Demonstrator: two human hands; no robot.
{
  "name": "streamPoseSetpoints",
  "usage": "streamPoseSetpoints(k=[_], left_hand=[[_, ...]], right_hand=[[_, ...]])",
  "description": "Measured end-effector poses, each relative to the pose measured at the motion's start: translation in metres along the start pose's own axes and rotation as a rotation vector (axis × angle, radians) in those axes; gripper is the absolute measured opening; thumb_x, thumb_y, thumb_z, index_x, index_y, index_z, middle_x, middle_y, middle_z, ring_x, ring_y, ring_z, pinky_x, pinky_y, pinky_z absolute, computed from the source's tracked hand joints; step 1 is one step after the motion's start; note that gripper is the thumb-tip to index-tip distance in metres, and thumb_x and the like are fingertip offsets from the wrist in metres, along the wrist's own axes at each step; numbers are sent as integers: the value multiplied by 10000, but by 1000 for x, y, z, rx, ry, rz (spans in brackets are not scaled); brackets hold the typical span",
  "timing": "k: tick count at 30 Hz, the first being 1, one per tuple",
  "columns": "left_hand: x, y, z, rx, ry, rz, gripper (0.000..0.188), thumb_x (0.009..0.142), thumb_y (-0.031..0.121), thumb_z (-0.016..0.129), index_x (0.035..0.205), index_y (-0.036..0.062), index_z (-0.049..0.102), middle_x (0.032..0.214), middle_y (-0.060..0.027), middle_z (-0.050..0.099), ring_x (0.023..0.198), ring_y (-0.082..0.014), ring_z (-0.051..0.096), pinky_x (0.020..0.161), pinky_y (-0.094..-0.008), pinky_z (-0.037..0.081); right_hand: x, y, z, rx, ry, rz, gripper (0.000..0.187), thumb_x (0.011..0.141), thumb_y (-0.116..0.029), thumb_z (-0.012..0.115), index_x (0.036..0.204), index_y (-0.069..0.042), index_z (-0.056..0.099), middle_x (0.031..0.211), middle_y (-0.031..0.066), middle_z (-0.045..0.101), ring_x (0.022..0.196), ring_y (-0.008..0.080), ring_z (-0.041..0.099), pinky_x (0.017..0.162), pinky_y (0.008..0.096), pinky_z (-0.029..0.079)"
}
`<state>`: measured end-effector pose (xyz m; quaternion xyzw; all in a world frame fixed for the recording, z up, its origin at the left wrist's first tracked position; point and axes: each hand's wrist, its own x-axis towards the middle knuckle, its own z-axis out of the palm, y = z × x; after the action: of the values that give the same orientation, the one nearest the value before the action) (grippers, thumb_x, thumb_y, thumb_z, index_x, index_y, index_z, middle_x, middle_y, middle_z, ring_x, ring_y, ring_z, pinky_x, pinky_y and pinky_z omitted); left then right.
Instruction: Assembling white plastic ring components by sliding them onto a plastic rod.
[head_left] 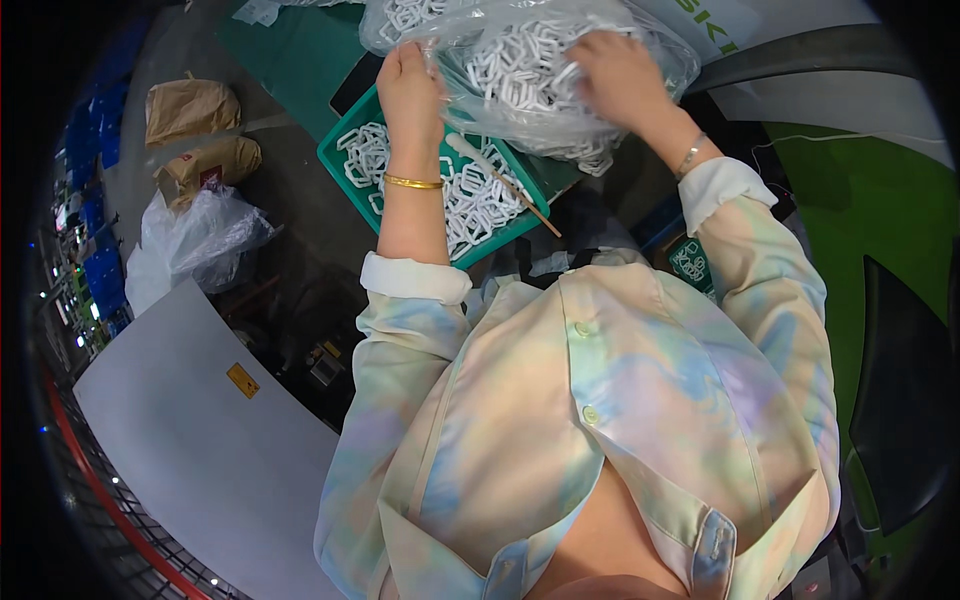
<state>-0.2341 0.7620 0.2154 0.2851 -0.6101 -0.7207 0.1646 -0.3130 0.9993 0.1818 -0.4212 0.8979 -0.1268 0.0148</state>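
A large clear plastic bag (455,112) full of white plastic rings (520,72), roughly oblong links, lies at the far side. My left hand (410,95) pinches the bag's left edge with its fingers closed. Over the rings at the bag's right side is my right hand (622,80), its fingertips blurred and partly hidden among the pieces. Below the bag stands a green plastic bin (352,198) with many similar white rings (485,205) in it. A stick with a pale, thick end (525,200) rests across them, its thin brown end jutting past the bin's near rim.
Two brown paper sacks (192,108) and a crumpled clear plastic bag (195,240) lie on the left. Nearer me is a grey-white panel (200,400) with a yellow label. A green surface (820,230) and a black chair-like part (905,400) are on the right.
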Motion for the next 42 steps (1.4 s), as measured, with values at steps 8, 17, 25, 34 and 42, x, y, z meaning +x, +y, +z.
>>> streamPoseSetpoints(k=[8,17,25,34,42], left_hand=[[-8,5,22,-39,-97,-43,218,1009,221,510,946,27,586,676,40,453,532,-40,354,460,-213,264],[-1,12,22,45,-110,-21,243,1007,225,514,881,37,603,629,53,428,509,-41,351,452,-216,285],[-13,5,-11,53,-132,-41,219,997,234,559,1002,30,640,673,65,466,560,-33,374,493,-205,279],[-40,-3,-74,181,-95,-65,340,1017,301,524,1175,21,634,905,-29,617,776,-97,581,688,-244,480],[-72,-59,-139,490,-110,-121,288,975,243,589,1169,36,641,892,-54,638,744,-108,597,678,-255,491]], right_hand=[[-2,-35,27,52,-74,-57,612,792,-220,713,1368,-257,511,1371,84,517,1308,310,435,1063,583,318],[-6,-39,43,96,-88,-4,653,878,-385,642,1473,-308,383,1534,108,349,1408,333,331,1132,592,250],[-21,-16,-15,87,118,15,369,925,-300,618,1276,-186,611,1341,102,562,1253,289,515,1045,567,368],[-118,-129,23,498,-164,240,308,871,-294,680,1006,-56,539,840,148,646,742,370,645,645,459,507],[-110,-138,60,422,-349,359,496,826,-286,732,1132,-53,419,840,213,663,749,428,663,626,511,519]])
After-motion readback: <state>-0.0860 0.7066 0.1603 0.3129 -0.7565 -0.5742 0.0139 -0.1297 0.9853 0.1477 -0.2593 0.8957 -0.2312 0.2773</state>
